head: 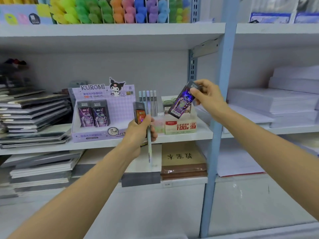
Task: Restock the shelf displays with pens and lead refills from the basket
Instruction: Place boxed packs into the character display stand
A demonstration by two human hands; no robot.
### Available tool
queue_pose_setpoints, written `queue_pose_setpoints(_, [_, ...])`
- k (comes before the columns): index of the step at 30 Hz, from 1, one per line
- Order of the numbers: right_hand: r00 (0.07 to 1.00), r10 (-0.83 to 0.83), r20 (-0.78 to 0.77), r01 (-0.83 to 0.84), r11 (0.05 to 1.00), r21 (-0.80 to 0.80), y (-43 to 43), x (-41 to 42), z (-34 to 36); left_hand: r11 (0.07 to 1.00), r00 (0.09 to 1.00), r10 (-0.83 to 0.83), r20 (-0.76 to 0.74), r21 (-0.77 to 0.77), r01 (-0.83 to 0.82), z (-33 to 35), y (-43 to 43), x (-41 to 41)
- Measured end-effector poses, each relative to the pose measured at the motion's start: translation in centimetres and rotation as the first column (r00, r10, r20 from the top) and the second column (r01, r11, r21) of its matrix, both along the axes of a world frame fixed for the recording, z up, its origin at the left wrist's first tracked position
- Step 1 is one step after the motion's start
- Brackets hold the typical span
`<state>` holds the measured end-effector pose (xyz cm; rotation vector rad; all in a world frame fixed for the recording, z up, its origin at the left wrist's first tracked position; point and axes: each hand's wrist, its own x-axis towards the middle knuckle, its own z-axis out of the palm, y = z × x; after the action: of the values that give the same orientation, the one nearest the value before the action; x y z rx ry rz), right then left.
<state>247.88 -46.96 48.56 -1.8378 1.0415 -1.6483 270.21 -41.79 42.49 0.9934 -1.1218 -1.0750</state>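
1. White metal shop shelving (110,29) with pale blue uprights fills the view, stocked with stationery.
2. On the middle shelf stands a lilac cardboard display box printed KUROMI (101,111), with two dark purple lead refill packs (94,114) upright in its tray.
3. The right hand (209,97) pinches the top end of a dark purple lead refill pack with a glowing figure (181,102), tilted, in the air above a white and red cardboard refill box (179,125).
4. The left hand (140,130) is closed around another dark refill pack with an orange panel (139,112), held upright, together with a slim pale green pen (149,147) that points downward past the shelf edge.
5. Just behind, between the two boxes, a row of pale blue and grey pens (149,102) stands upright.
6. Dark notebooks (32,116) are stacked to the left, white paper reams (276,100) to the right.
7. Bright foam-topped pens (110,10) line the shelf above.
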Motion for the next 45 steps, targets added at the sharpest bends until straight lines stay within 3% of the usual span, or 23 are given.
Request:
queue_pose_setpoints(6, [0.993, -0.023, -0.117, 0.029, 0.998, 0.048, -1.9, 0.0, -1.0, 0.998, 0.995, 0.064, 0.079, -0.029, -0.062, 0.2, -1.7, -0.5])
queue_pose_setpoints(9, [0.998, 0.034, -0.06, -0.028, 0.996, 0.084, -1.9, 0.7, -0.9, 0.996, 0.995, 0.08, 0.059, -0.037, -0.078, 0.3, -2.1, -0.2])
queue_pose_setpoints(11, [0.995, 0.08, -0.054, -0.074, 0.991, 0.111, -1.6, 1.3, -0.5, 0.998, 0.999, 0.033, 0.037, -0.049, -0.032, 0.4, -1.9, -0.1])
queue_pose_setpoints(14, [0.981, 0.141, -0.136, -0.123, 0.984, 0.13, -1.4, 2.5, -0.6, 0.998, 0.994, -0.022, 0.107, -0.049, 0.028, 0.2, -1.5, 0.3])
queue_pose_setpoints(21, [0.955, 0.26, -0.141, -0.235, 0.956, 0.173, -0.9, 3.6, -1.1, 0.989, 0.968, -0.137, 0.209, -0.023, 0.144, 0.2, -0.7, 1.5])
queue_pose_setpoints(25, [0.959, 0.114, -0.261, -0.113, 0.993, 0.018, -0.6, 3.7, -1.1, 0.991, 0.969, -0.121, 0.214, -0.031, 0.131, 0.4, -0.6, 1.4])
queue_pose_setpoints(28, [0.909, 0.112, -0.401, -0.155, 0.985, -0.077, 0.2, 4.5, -0.8, 0.992, 0.956, -0.111, 0.271, -0.035, 0.125, 0.3, -0.6, 1.1])
queue_pose_setpoints(31, [0.84, 0.136, -0.526, -0.199, 0.978, -0.065, 0.7, 5.9, -0.8, 0.988, 0.932, -0.124, 0.34, -0.047, 0.149, 0.3, -0.2, 0.7])
queue_pose_setpoints(35, [0.848, 0.253, -0.465, -0.296, 0.955, -0.021, 1.2, 6.9, -0.5, 0.99, 0.922, -0.088, 0.377, -0.067, 0.122, 0.7, 0.2, 1.4])
queue_pose_setpoints(37, [0.868, 0.204, -0.452, -0.261, 0.963, -0.065, 1.1, 7.3, -0.5, 0.994, 0.92, -0.034, 0.39, -0.086, 0.073, 0.9, 0.3, 2.3])
queue_pose_setpoints(40, [0.903, -0.002, -0.43, -0.069, 0.986, -0.151, 0.4, 7.7, -0.6, 0.992, 0.939, 0.018, 0.345, -0.12, 0.025, 0.8, 0.7, 3.9])
queue_pose_setpoints(43, [0.9, 0.034, -0.434, -0.06, 0.997, -0.045, 0.0, 8.3, -0.8, 0.994, 0.95, 0.039, 0.311, -0.11, -0.005, 0.5, 1.0, 5.4])
queue_pose_setpoints(45, [0.9, 0.079, -0.428, -0.116, 0.992, -0.059, 0.1, 9.2, -1.0, 0.995, 0.951, 0.046, 0.307, -0.098, -0.017, 0.5, 1.0, 6.1])
